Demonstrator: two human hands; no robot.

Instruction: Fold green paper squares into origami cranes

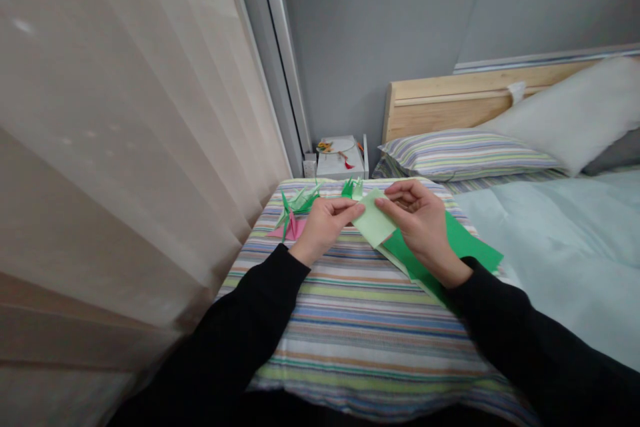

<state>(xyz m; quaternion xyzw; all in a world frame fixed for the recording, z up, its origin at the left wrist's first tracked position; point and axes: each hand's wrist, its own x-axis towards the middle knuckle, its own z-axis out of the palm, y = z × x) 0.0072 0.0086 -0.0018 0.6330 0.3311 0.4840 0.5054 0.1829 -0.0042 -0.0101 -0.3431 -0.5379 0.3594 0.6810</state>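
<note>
A light green piece of folded paper (374,221) is held up between both hands, above the striped cloth. My left hand (324,225) pinches its left corner between thumb and fingers. On the other side, my right hand (419,221) grips the upper right edge, thumb in front. Beneath my right hand lie sheets of dark green paper (465,243), with paler sheets showing under their left edge. Folded paper cranes (300,203) in green shades and a pink folded paper piece (296,228) sit just left of my left hand.
More green folded paper (349,188) stands at the far edge of the striped cloth (350,320). Behind it is a small white table (340,163) with trinkets. A curtain (150,113) hangs close on the left; a bed with a blue cover (550,233) lies right.
</note>
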